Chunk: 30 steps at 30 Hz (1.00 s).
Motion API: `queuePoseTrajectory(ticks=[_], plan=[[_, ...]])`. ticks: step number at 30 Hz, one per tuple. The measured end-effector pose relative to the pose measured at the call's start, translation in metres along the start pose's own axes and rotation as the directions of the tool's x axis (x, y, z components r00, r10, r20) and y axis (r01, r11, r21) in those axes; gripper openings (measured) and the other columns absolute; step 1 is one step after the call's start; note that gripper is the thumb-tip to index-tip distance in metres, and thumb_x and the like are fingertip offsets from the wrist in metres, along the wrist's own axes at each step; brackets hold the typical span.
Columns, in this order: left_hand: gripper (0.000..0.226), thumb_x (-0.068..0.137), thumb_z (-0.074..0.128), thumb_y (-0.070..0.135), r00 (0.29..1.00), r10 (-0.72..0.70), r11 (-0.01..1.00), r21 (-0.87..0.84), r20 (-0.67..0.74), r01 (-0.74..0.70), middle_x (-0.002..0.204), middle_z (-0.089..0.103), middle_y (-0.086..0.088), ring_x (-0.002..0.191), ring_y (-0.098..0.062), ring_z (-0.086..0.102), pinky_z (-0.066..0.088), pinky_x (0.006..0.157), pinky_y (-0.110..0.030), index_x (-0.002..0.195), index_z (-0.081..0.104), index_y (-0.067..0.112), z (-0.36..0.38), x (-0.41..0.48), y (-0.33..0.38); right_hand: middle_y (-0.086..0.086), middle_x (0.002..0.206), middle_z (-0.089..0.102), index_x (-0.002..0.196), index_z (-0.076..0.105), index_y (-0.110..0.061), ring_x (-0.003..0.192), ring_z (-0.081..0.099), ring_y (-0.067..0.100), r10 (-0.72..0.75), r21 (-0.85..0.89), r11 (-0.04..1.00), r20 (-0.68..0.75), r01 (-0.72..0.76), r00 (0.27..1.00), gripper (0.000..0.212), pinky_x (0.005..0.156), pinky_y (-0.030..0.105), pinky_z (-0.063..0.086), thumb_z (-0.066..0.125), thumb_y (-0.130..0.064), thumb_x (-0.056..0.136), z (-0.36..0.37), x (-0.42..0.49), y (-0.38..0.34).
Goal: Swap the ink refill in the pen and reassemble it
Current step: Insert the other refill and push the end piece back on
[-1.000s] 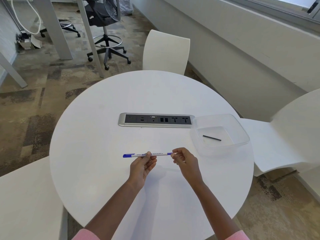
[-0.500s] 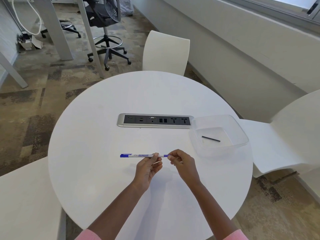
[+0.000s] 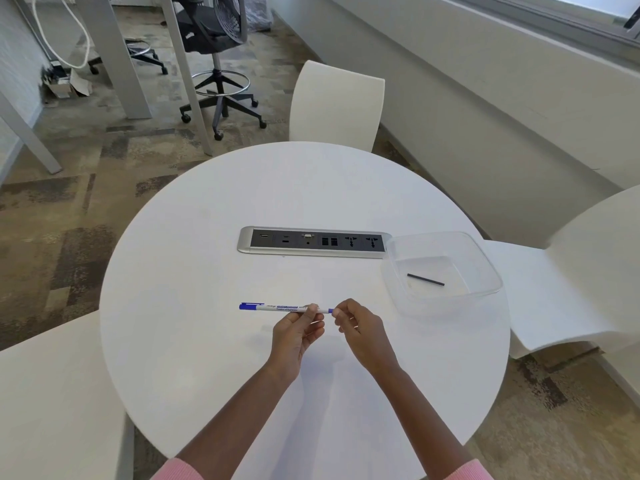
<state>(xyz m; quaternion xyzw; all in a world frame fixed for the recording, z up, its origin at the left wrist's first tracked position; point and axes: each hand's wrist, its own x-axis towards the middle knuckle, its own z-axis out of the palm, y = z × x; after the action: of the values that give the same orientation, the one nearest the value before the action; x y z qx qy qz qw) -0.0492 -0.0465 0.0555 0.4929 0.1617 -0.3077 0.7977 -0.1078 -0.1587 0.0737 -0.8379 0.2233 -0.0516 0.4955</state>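
Note:
A white pen [image 3: 277, 307] with a blue cap at its left end is held level just above the round white table [image 3: 214, 271]. My left hand [image 3: 294, 336] pinches the barrel near its right part. My right hand [image 3: 360, 332] pinches the small blue end piece at the pen's right tip. A thin black ink refill [image 3: 425, 279] lies alone in a clear plastic container [image 3: 485, 268] to the right, apart from both hands.
A silver and black power socket strip [image 3: 313, 242] is set into the table's middle. White chairs stand at the far side [image 3: 337, 105], at the right [image 3: 571, 271] and at the near left [image 3: 52, 393]. A black office chair [image 3: 214, 36] stands further back on the carpet.
Both hands have drifted slightly left and closer together along the pen. My right hand's fingertips have closed on the blue end piece.

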Motion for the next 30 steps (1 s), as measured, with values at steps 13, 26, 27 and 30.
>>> queuePoseTrajectory(ticks=[13, 26, 27, 30], plan=[[0.013, 0.089, 0.059, 0.009, 0.999, 0.049, 0.998, 0.032, 0.013, -0.05, 0.062, 0.066, -0.001, 0.052, -0.008, 0.062, 0.056, 0.056, -0.017, 0.079, 0.067, 0.006, 0.0011, 0.0018, 0.0008, -0.001, 0.067, 0.059, 0.075, 0.051, -0.018, 0.065, 0.055, 0.015, 0.057, 0.074, 0.996, 0.031, -0.059, 0.998, 0.021, 0.065, 0.026, 0.045, 0.041, -0.019, 0.094, 0.0028, 0.0028, -0.0003], [0.011, 0.09, 0.058, 0.011, 0.994, 0.107, 0.991, 0.075, 0.027, -0.109, 0.069, 0.066, -0.003, 0.055, -0.005, 0.065, 0.056, 0.057, -0.016, 0.083, 0.066, 0.007, -0.0001, 0.0015, 0.0015, 0.002, 0.053, 0.051, 0.064, 0.046, -0.014, 0.05, 0.045, 0.013, 0.079, 0.13, 0.987, 0.104, -0.092, 0.991, 0.032, 0.062, 0.032, 0.042, 0.039, -0.02, 0.095, 0.0013, 0.0076, -0.0052], [0.011, 0.089, 0.058, 0.011, 0.994, 0.108, 0.991, 0.076, 0.025, -0.109, 0.068, 0.066, -0.002, 0.056, -0.006, 0.065, 0.056, 0.057, -0.016, 0.083, 0.066, 0.007, -0.0003, 0.0018, 0.0018, 0.001, 0.054, 0.051, 0.066, 0.047, -0.016, 0.051, 0.047, 0.013, 0.075, 0.12, 0.989, 0.093, -0.086, 0.993, 0.031, 0.063, 0.033, 0.043, 0.038, -0.021, 0.095, 0.0025, 0.0069, -0.005], [0.012, 0.089, 0.059, 0.012, 0.994, 0.109, 0.992, 0.069, 0.026, -0.11, 0.065, 0.067, 0.0, 0.058, -0.006, 0.064, 0.056, 0.057, -0.016, 0.081, 0.067, 0.008, -0.0003, 0.003, 0.0024, -0.002, 0.058, 0.055, 0.081, 0.049, -0.019, 0.056, 0.052, 0.011, 0.009, 0.02, 1.0, 0.051, -0.01, 0.999, 0.018, 0.063, 0.029, 0.044, 0.04, -0.026, 0.095, 0.005, 0.0031, -0.0037]])
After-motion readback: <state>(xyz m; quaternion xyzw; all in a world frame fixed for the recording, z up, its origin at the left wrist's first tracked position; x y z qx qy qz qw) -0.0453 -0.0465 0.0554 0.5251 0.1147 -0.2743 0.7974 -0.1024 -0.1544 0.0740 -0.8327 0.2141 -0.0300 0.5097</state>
